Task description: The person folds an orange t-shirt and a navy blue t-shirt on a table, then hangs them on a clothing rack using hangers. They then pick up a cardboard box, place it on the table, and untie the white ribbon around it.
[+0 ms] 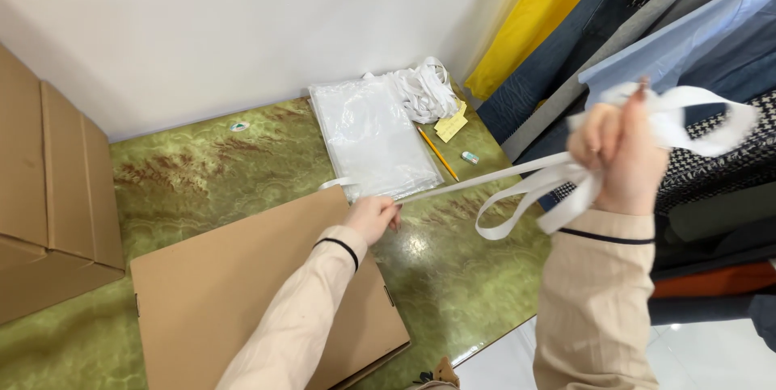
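While your right hand (618,156) is up at about 3 o'clock, it's closed tight around a bunch of white ribbon strips (695,119), with loops spilling out both sides of the fist and one long strip (485,182) running down and left toward your other hand. Your left hand (372,216) sits near the middle, fingers pinched shut on the far end of that strip, right at the near edge of the stack of clear plastic bags (373,138). So the strip is stretched between your two hands, hanging just above the tabletop.

Progress-wise, my read is you're partway: a decent handful is already gathered in your right fist, but there's a loose pile of more white strips (424,87) sitting at roughly 12 o'clock, touching the far corner of the bags, not picked up yet.

Around that: a yellow pencil (438,154) lies just beside the bags at 1 o'clock, with a yellow sticky note (451,125) and a small eraser (470,157) near it. Flat cardboard box (242,293) sits at 7 o'clock under your left forearm, a bigger cardboard carton (48,196) at 9 o'clock, all on the green marbled table (202,164). Hanging clothes (566,26) fill the 2 o'clock side.
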